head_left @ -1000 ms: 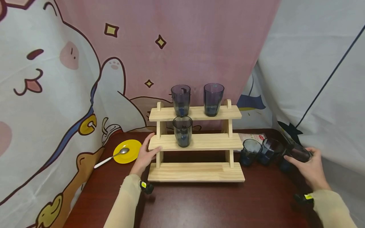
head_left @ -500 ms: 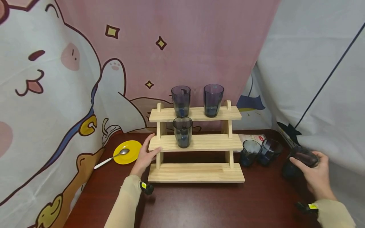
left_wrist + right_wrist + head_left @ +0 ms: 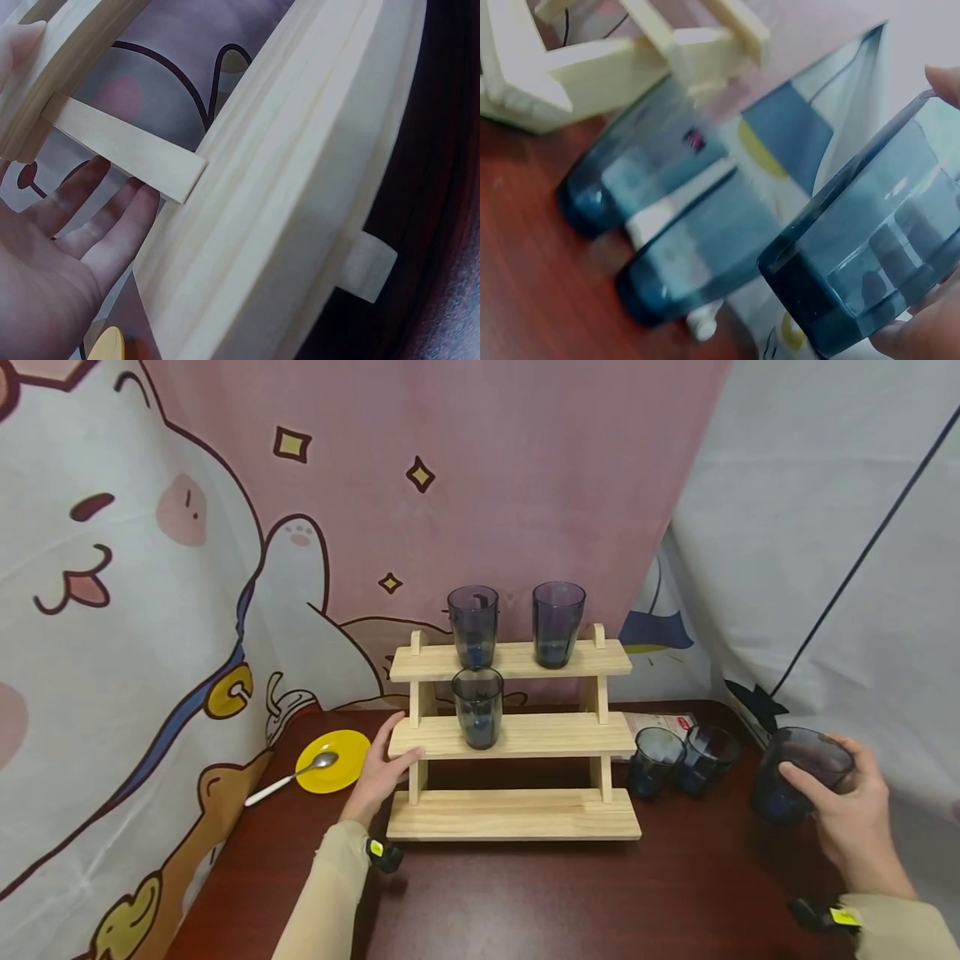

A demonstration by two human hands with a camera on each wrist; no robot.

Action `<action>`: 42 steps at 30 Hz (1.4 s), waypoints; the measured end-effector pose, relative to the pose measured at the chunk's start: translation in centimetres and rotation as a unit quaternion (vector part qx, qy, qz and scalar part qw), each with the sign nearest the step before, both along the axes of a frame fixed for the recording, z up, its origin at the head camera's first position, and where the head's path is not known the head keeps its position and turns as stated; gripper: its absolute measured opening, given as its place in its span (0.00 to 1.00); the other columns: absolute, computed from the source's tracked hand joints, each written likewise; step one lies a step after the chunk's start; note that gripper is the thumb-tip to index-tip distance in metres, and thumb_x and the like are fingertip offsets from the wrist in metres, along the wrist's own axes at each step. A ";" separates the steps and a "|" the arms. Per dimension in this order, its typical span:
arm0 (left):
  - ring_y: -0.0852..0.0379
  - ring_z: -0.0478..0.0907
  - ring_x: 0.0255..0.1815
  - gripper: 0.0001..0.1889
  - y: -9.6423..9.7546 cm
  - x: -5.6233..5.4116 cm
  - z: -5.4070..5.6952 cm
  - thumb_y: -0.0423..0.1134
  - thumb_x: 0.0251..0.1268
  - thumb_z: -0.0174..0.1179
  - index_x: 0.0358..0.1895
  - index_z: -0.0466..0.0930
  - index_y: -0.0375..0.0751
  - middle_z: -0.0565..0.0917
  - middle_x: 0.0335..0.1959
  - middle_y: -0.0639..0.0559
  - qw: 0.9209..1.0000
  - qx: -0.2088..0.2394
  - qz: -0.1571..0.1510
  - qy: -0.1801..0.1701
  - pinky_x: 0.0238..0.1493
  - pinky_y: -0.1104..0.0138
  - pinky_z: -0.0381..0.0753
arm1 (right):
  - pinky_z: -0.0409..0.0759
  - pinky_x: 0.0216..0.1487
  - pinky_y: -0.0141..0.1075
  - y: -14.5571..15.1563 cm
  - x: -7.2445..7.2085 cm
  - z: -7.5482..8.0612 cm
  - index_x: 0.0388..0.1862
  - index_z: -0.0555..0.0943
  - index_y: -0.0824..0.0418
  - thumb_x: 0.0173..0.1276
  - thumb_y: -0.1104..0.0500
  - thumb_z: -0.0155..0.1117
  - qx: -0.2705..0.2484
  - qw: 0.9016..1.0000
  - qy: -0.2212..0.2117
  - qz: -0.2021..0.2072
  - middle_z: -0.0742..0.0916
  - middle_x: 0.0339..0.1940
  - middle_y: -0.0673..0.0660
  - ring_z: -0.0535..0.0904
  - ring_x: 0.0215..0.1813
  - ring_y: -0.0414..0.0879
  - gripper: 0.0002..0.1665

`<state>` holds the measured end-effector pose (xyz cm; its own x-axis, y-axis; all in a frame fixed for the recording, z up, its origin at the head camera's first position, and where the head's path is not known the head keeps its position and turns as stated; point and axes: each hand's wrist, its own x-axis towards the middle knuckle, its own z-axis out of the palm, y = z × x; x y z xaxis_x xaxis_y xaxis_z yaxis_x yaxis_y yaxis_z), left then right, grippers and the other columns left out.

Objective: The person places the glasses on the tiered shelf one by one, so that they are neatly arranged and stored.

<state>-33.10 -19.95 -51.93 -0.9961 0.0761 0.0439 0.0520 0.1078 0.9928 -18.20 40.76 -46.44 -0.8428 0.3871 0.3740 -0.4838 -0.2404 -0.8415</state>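
My right hand [image 3: 855,810] grips a blue-grey glass tumbler [image 3: 787,789] at the right of the table. In the right wrist view the tumbler [image 3: 870,247] is tilted, with fingers and thumb at its sides. My left hand [image 3: 381,777] holds the left end of the middle board of a three-tier wooden rack [image 3: 555,735]. In the left wrist view, the thumb lies on that board and the fingers [image 3: 131,225] reach behind a side post. Two purplish tumblers [image 3: 474,627] stand on the top tier, and one grey tumbler [image 3: 480,714] stands on the middle tier.
Two more tumblers [image 3: 656,764] stand on the table just right of the rack, before a printed sheet [image 3: 660,722]. A yellow plate [image 3: 341,768] with a white-handled spoon [image 3: 273,789] sits at the left. Printed cloth [image 3: 570,468] hangs behind and beside the dark red table [image 3: 570,902].
The right hand has moved right and a little toward me, turning the tumbler so its rim now faces up. The left hand has stayed on the rack.
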 end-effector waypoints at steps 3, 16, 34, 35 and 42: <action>0.38 0.80 0.61 0.41 0.0 0.0 0.0 0.43 0.68 0.73 0.78 0.63 0.76 0.69 0.76 0.46 1.000 0.000 -0.001 0.000 0.62 0.39 0.80 | 0.87 0.41 0.30 -1.1 0.1 1.1 0.69 0.71 0.62 0.64 0.88 0.55 0.011 0.999 0.027 0.020 0.87 0.53 0.55 0.89 0.48 0.41 0.38; 0.39 0.80 0.61 0.41 -0.1 0.0 -0.1 0.42 0.69 0.72 0.79 0.62 0.73 0.69 0.76 0.44 1.000 0.000 0.000 0.002 0.61 0.40 0.81 | 0.86 0.45 0.28 -6.2 -1.6 4.3 0.71 0.65 0.64 0.65 0.89 0.53 0.092 0.989 0.062 0.097 0.89 0.57 0.57 0.88 0.52 0.42 0.39; 0.39 0.80 0.61 0.41 0.0 -0.1 0.1 0.42 0.69 0.72 0.80 0.61 0.72 0.70 0.75 0.44 1.000 0.000 -0.004 -0.001 0.62 0.39 0.80 | 0.84 0.49 0.25 -13.3 -6.1 5.0 0.69 0.65 0.61 0.67 0.78 0.68 0.213 0.973 0.012 0.094 0.86 0.59 0.52 0.84 0.57 0.40 0.37; 0.39 0.80 0.61 0.41 0.0 0.0 0.1 0.42 0.69 0.72 0.80 0.61 0.72 0.70 0.75 0.44 1.000 0.000 -0.004 -0.002 0.62 0.39 0.80 | 0.84 0.49 0.26 -13.7 -6.3 5.0 0.69 0.65 0.61 0.67 0.77 0.69 0.214 0.972 0.010 0.098 0.86 0.60 0.52 0.85 0.58 0.40 0.37; 0.40 0.81 0.60 0.41 0.1 0.0 0.2 0.41 0.69 0.72 0.80 0.62 0.72 0.71 0.75 0.43 1.000 0.001 -0.003 -0.003 0.61 0.40 0.81 | 0.84 0.47 0.26 -15.9 -7.4 5.2 0.70 0.63 0.58 0.67 0.72 0.72 0.244 0.965 -0.031 0.093 0.81 0.60 0.52 0.83 0.55 0.39 0.39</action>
<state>-33.14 -19.87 -51.72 -0.9959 0.0819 0.0381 0.0468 0.1064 0.9932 -25.64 24.82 -41.21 -0.9073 0.0184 0.4200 -0.4155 0.1132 -0.9025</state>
